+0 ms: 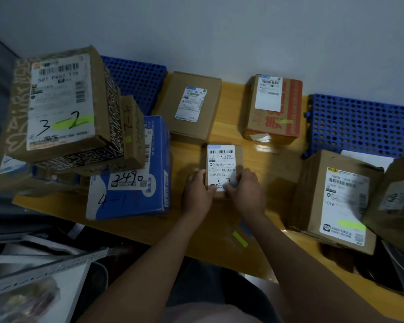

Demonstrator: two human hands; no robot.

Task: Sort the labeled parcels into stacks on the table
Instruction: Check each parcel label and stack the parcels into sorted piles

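Observation:
A small brown parcel point(222, 159) with a white label marked "3-" lies in the middle of the yellow table point(275, 164). My left hand point(197, 193) grips its near left edge. My right hand point(246, 188) pinches something small and dark against the label's lower right; what it is I cannot tell. At the left stands a stack: a brown box marked "3-2" point(61, 101) on top, a box marked "4-2" point(132, 131) beside it, a blue and white box marked "4-1" point(131, 183) beneath. Two more labelled boxes point(191, 103) point(274, 108) sit at the back.
A large brown box point(338, 201) with a white label stands at the right, a blurred box point(399, 201) beside it. Blue perforated mats point(364, 127) point(135, 75) lie at the back. A green tape strip point(240, 238) sticks near the table's front edge. A metal shelf point(44, 271) is lower left.

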